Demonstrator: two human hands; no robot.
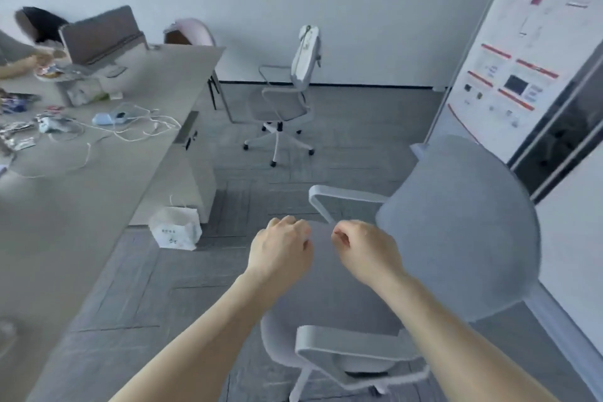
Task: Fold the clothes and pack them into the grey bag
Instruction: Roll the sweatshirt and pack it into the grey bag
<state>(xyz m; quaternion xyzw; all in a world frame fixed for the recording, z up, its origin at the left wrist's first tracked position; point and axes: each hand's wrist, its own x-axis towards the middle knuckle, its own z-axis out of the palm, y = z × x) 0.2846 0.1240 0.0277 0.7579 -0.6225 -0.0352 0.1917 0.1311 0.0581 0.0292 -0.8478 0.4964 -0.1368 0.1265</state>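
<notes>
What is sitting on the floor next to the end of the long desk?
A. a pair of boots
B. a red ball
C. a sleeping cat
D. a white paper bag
D: a white paper bag with thin handles stands on the grey floor beside the end of the desk, to the left of the left hand.

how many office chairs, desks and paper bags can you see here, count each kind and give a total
office chairs: 2, the near grey one under the hands and the far one by the wall
desks: 1
white paper bags: 1, on the floor by the desk
total: 4
</notes>
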